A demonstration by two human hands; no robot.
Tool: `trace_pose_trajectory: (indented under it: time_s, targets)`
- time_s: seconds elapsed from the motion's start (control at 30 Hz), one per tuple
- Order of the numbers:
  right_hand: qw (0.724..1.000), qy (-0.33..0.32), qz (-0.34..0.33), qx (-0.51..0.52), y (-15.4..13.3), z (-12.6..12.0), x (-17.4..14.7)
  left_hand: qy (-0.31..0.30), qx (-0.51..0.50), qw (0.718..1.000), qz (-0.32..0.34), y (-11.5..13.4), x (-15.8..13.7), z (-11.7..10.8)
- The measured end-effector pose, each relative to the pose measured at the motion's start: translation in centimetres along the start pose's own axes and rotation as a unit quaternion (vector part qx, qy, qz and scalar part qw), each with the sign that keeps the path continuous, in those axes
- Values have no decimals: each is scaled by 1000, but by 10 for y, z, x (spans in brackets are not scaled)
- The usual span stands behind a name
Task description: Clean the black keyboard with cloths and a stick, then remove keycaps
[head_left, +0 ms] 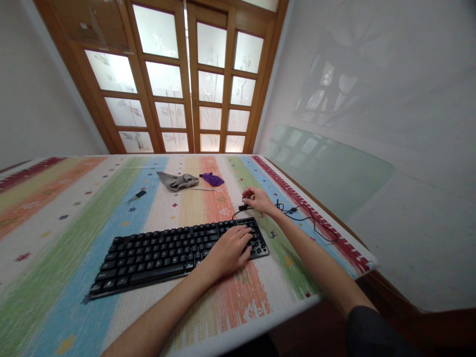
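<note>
Keyboard (156, 257) lies beneath loosely parted left fingers (242, 239); whether right fingers (250, 191) grip anything is unclear.

The bare left forearm (171, 307) slants up from below, its left grip (231, 246) palm down, fingers loosely bent and slightly spread. The right forearm (312, 248), bare below a dark sleeve (375, 332), reaches farther forward; the right grip (256, 199) curls its fingers toward the thumb.

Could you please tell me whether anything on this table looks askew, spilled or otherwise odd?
No spill or damage is visible. Only slight untidiness stands out: the black cable lies in loose loops to the right of the right hand, and the grey cloth is crumpled.
</note>
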State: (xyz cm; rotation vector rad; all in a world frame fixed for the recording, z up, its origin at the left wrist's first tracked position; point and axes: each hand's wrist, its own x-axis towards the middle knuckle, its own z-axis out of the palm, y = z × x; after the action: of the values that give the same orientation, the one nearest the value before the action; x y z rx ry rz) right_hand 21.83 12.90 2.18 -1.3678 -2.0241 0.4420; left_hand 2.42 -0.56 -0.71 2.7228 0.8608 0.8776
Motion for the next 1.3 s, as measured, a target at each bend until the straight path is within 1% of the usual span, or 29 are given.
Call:
trace_pose_trajectory:
  time_s: [0.1, 0.17, 0.23, 0.33, 0.43, 0.53, 0.63, 0.73, 0.87, 1.17, 1.3]
  targets:
    - [996, -9, 2, 94, -2, -2, -23, 1, -1, 1000, 0, 0, 0, 0]
    - [983, -15, 7, 182, -3, -4, -41, 3, -1, 1000, 0, 0, -1, 0]
    - [972, -21, 11, 234, -6, -6, -60, 5, -2, 1000, 1, -1, -1, 1]
    - [966, -31, 10, 256, -12, -7, -87, 9, -2, 1000, 5, -3, -1, 2]
    - [965, -26, 3, 260, -18, -6, -110, 8, -1, 1000, 5, -3, 0, 1]
    - [969, -15, -10, 246, -22, -4, -127, 2, 2, 1000, 6, -2, -1, 2]
    - [979, -5, -24, 204, -24, -4, -138, 11, -3, 1000, -2, -2, -2, 3]
    - [985, 9, -43, 165, -24, -4, -145, 19, -7, 1000, -4, -2, -2, 3]
    - [989, 22, -79, 119, -24, -4, -149, 14, -1, 1000, 10, -1, -2, 1]
    - [981, 37, -182, 49, -27, 0, -157, 12, 3, 999, 45, -1, -2, 1]
    - [978, 53, -200, 9, -25, 1, -157, 23, 11, 998, 58, -1, -2, 1]
